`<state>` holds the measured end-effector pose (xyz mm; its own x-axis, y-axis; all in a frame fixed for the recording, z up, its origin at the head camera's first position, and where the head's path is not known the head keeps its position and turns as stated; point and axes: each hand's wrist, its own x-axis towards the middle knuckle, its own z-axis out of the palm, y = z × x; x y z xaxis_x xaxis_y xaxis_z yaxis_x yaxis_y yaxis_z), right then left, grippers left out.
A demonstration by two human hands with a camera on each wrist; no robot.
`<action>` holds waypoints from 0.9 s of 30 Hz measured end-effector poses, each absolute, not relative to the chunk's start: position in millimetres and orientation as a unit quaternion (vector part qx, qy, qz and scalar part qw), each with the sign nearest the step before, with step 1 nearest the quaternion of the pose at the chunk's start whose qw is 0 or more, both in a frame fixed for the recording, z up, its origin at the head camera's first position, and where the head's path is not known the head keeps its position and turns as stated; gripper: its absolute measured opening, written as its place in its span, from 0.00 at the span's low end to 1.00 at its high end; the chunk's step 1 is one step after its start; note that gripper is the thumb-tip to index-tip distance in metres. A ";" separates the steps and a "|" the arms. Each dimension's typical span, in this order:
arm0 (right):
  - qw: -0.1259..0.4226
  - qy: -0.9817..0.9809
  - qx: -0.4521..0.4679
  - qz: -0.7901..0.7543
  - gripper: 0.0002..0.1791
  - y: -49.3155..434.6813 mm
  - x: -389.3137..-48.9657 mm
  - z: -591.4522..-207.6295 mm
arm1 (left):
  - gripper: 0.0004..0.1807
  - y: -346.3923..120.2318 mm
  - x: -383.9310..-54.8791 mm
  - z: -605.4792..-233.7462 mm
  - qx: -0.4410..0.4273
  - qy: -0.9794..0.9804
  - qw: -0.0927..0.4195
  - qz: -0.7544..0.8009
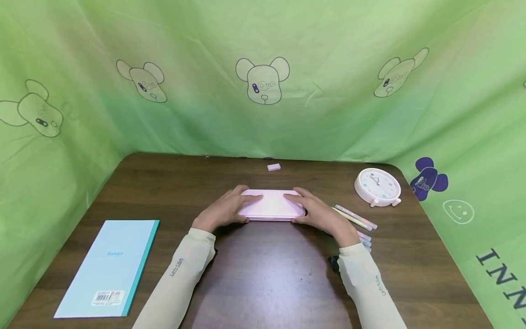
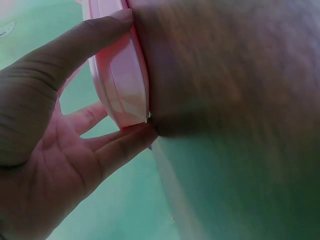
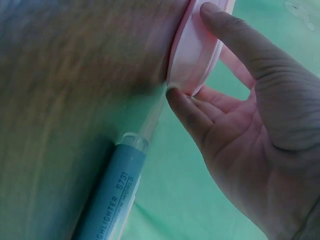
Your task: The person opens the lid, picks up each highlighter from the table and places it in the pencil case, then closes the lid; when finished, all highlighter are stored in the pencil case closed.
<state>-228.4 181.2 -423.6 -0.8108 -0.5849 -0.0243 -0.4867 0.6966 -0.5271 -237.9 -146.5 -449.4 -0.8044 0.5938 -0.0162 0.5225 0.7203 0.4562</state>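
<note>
A pink pencil case (image 1: 272,204) lies flat and closed on the table, its long side facing me. My left hand (image 1: 227,208) grips its left end, with the thumb along the near side and the index finger on the lid. At the right end, my right hand (image 1: 320,212) holds it in a mirrored way. The left wrist view shows the thumb pressed to the side of the case (image 2: 117,75) and other fingers around its end. Beyond the right hand's fingertips, the right wrist view has a blue highlighter (image 3: 112,195) on the tabletop.
Behind the case sits a small pink eraser (image 1: 273,167). A round alarm clock (image 1: 377,186) lies at the back right, with several pastel highlighters (image 1: 356,216) near my right forearm. On the left is a light blue notebook (image 1: 111,265). Green curtains (image 1: 197,123) surround the table.
</note>
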 end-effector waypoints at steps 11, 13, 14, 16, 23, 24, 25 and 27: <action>0.086 0.920 -0.306 -0.228 0.40 182.0 -231.0 -422.2 | 0.43 -132.1 -219.2 -412.1 0.261 0.939 0.104 0.197; 0.082 0.919 -0.312 -0.225 0.39 182.6 -231.3 -421.8 | 0.43 -131.9 -218.8 -412.3 0.261 0.939 0.103 0.200; 0.080 0.919 -0.315 -0.223 0.38 182.7 -231.2 -421.1 | 0.43 -131.9 -218.6 -412.4 0.260 0.938 0.103 0.203; 0.079 0.919 -0.317 -0.221 0.38 182.9 -230.8 -419.9 | 0.43 -131.9 -218.0 -412.4 0.258 0.938 0.104 0.207; 0.077 0.919 -0.319 -0.217 0.37 183.1 -229.0 -419.4 | 0.43 -130.6 -217.0 -413.4 0.251 0.938 0.110 0.213; 0.077 0.919 -0.319 -0.219 0.37 183.2 -229.1 -420.0 | 0.43 -130.6 -217.0 -413.8 0.251 0.938 0.111 0.213; 0.078 0.919 -0.320 -0.219 0.37 183.3 -229.2 -420.4 | 0.43 -130.8 -217.1 -414.1 0.250 0.938 0.111 0.214; 0.077 0.917 -0.322 -0.221 0.37 183.7 -229.4 -421.3 | 0.43 -131.0 -217.3 -414.5 0.252 0.938 0.110 0.213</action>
